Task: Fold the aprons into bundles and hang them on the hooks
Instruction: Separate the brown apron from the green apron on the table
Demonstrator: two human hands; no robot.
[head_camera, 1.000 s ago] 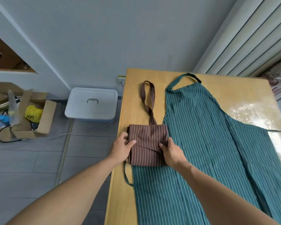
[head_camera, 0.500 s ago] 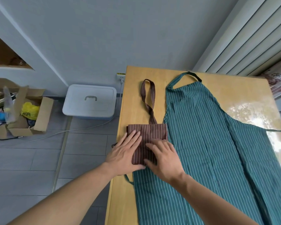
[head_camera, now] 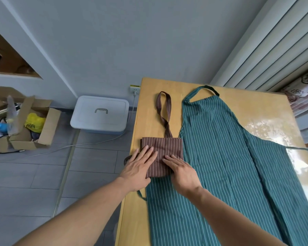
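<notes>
A brown striped apron lies folded into a small square bundle near the left edge of the wooden table. Its neck loop stretches away from me. My left hand presses flat on the bundle's left part, fingers straight. My right hand lies flat on its lower right corner. A green striped apron is spread open across the table to the right, and the bundle's near edge overlaps it. No hooks are in view.
On the tiled floor to the left stand a white lidded plastic box and an open cardboard box with clutter. A white cable runs from a wall socket. Ribbed panels rise behind the table.
My hands left the bundle's sides, where they gripped it, and now lie flat on top of it. The bundle looks flatter. The view shifted slightly.
</notes>
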